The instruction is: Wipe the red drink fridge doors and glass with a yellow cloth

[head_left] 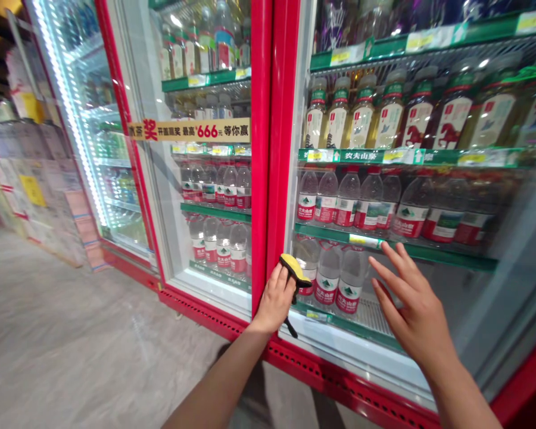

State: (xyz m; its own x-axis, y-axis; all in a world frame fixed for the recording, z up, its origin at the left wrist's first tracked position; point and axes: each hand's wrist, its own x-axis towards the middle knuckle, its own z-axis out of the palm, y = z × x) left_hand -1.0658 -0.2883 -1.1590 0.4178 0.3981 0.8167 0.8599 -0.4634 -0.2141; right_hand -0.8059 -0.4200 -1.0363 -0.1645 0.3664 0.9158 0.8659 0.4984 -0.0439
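My left hand (274, 298) is closed on a small yellow and black handheld thing (296, 271) with a rounded yellow top. A short black strap or tail (291, 328) hangs below it; its exact kind I cannot make out. The hand is at the red door frame (262, 179), by the edge of the glass. My right hand (411, 310) is raised before the right-hand cooler door, fingers spread and nothing in them. Whether its fingertips touch the glass I cannot tell. Behind the glass, large water bottles (349, 286) with red and white labels stand on the bottom shelf.
Above are more water bottles (370, 199) and a row of tea bottles (361, 113) on green-edged shelves (446, 253). Another cooler section (214, 238) is to the left, with a printed banner (192, 130) across it. Stacked cartons (31, 190) line the far left. Grey floor (93, 345) lies in front.
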